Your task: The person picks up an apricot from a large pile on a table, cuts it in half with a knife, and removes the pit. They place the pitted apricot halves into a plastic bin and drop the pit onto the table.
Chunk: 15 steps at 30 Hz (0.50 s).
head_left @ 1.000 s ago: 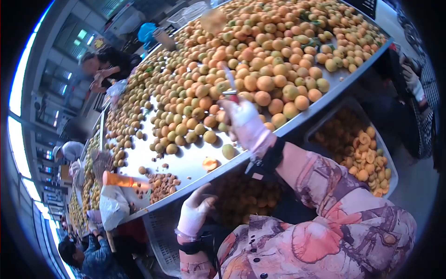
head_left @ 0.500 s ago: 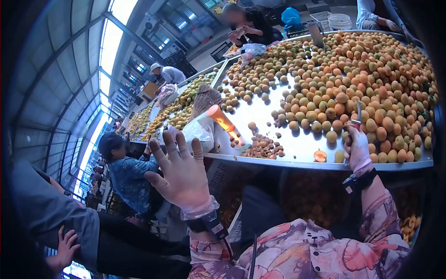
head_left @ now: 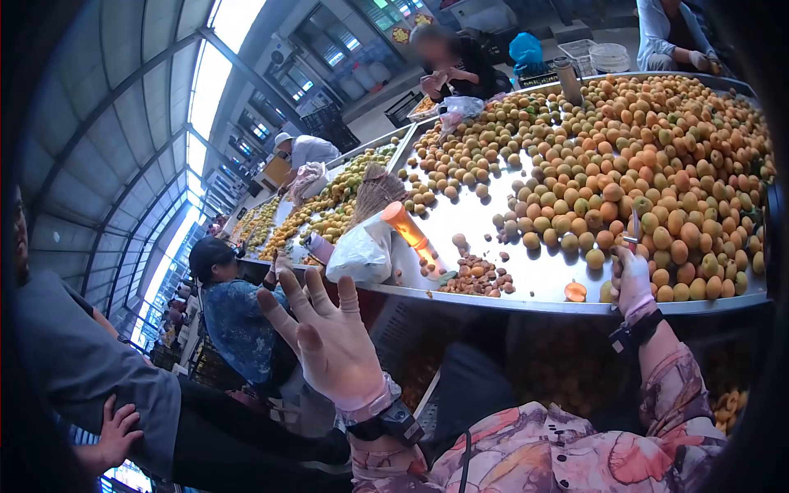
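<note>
My left hand (head_left: 333,349), in a thin pale glove, is raised in front of the table edge with its fingers spread and nothing in them. At the table's front edge, my right hand (head_left: 633,283) is closed around a small knife (head_left: 634,232) with a reddish handle and a narrow metal blade pointing up. The blade stands close to the heaped apricots (head_left: 649,164). Just left of that hand lies a cut apricot half (head_left: 575,292), its orange inside showing. A pile of brown apricot stones (head_left: 477,275) sits farther left on the metal table (head_left: 526,296).
A glowing orange cylinder (head_left: 411,234) leans by the stones, beside a white plastic bag (head_left: 362,255) and a straw brush (head_left: 380,193). A metal flask (head_left: 567,80) stands among the fruit. Co-workers sit around the tables; a person in grey (head_left: 99,353) stands close on my left.
My left hand has tilted and sunk a little, its fingers still spread. The view has shifted, so the table appears slightly lower. My right hand keeps its grip on the knife.
</note>
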Motion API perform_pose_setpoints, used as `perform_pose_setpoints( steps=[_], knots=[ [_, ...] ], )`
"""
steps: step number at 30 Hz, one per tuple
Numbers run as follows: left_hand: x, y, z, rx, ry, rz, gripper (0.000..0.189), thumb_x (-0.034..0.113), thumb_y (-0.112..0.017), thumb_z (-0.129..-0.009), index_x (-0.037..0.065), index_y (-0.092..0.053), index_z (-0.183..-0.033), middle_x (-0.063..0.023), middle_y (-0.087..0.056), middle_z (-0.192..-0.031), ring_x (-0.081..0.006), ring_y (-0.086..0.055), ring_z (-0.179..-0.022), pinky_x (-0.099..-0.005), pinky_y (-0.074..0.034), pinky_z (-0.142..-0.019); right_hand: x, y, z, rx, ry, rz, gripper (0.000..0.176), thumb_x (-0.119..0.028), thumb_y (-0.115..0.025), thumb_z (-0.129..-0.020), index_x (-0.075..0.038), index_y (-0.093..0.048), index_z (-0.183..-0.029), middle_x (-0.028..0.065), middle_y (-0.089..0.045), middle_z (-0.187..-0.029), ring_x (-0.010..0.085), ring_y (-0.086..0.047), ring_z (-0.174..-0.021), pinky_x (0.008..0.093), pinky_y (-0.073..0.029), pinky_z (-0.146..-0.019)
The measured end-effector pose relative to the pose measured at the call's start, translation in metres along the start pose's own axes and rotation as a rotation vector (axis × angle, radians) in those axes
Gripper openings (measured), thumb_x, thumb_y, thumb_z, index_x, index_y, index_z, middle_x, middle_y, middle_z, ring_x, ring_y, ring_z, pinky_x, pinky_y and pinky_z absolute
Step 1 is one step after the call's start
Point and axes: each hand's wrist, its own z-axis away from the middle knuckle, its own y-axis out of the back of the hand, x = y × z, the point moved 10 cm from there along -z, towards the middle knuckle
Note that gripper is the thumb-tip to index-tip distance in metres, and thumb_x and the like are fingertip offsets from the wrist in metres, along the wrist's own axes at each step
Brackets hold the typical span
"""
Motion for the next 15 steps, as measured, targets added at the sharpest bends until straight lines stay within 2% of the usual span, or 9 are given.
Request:
perform_pose_setpoints(
  steps=[3, 4, 7, 11, 12, 15],
  knots=[
    [-0.018, 0.01, 0.004, 0.028, 0.038, 0.027, 0.071, 0.025, -0.06, -0.099, 0.021, -0.019, -0.157, -0.0134, -0.024, -0.159, -0.032, -0.024, -0.145, -0.0558, -0.034, -0.114, 0.002, 0.005, -0.002, 0.0, 0.001, 0.02, 0.017, -0.027, -0.059, -0.095, -0.01, -0.06, -0.097, -0.0043, -0.041, -0.063, 0.0079, -0.032, -0.038, 0.0273, -0.025, -0.033],
    [-0.023, 0.01, 0.006, 0.034, 0.058, 0.035, 0.068, 0.023, -0.059, -0.1, 0.02, -0.021, -0.156, -0.0129, -0.029, -0.157, -0.0317, -0.029, -0.143, -0.055, -0.035, -0.114, 0.002, 0.005, -0.002, 0.0, 0.001, 0.026, 0.017, -0.027, -0.059, -0.095, -0.01, -0.059, -0.096, -0.0044, -0.041, -0.063, 0.0077, -0.032, -0.038, 0.0273, -0.025, -0.033],
    [-0.038, 0.01, 0.008, 0.139, 0.139, -0.026, 0.092, 0.03, -0.076, -0.088, 0.022, -0.017, -0.158, -0.0098, -0.026, -0.157, -0.0288, -0.033, -0.139, -0.0515, -0.042, -0.107, -0.005, 0.001, 0.005, 0.011, 0.005, 0.009, 0.016, -0.027, -0.059, -0.094, -0.011, -0.058, -0.094, -0.0045, -0.041, -0.063, 0.0075, -0.032, -0.038, 0.0271, -0.024, -0.033],
    [-0.007, -0.014, 0.003, 0.068, -0.042, -0.125, 0.089, 0.029, -0.075, -0.089, 0.02, -0.018, -0.157, -0.011, -0.028, -0.156, -0.0302, -0.036, -0.137, -0.0524, -0.042, -0.107, -0.007, 0.0, 0.007, 0.021, 0.011, 0.014, 0.015, -0.027, -0.06, -0.094, -0.012, -0.057, -0.092, -0.0045, -0.041, -0.063, 0.0077, -0.032, -0.038, 0.0264, -0.025, -0.033],
    [-0.001, -0.02, 0.001, 0.041, -0.074, -0.139, 0.085, 0.029, -0.071, -0.092, 0.018, -0.018, -0.157, -0.0116, -0.027, -0.157, -0.031, -0.034, -0.139, -0.0541, -0.038, -0.11, -0.007, -0.001, 0.008, 0.026, 0.02, 0.03, 0.015, -0.027, -0.06, -0.094, -0.012, -0.057, -0.093, -0.0045, -0.041, -0.063, 0.0077, -0.033, -0.038, 0.0263, -0.026, -0.032],
    [-0.003, 0.005, -0.003, 0.139, -0.051, -0.053, 0.08, 0.029, -0.066, -0.095, 0.018, -0.018, -0.158, -0.0118, -0.028, -0.157, -0.0309, -0.032, -0.14, -0.0555, -0.033, -0.113, -0.005, -0.006, 0.006, 0.014, 0.029, 0.045, 0.016, -0.028, -0.06, -0.094, -0.013, -0.059, -0.097, -0.0048, -0.041, -0.063, 0.0075, -0.034, -0.038, 0.0257, -0.027, -0.032]
  ],
)
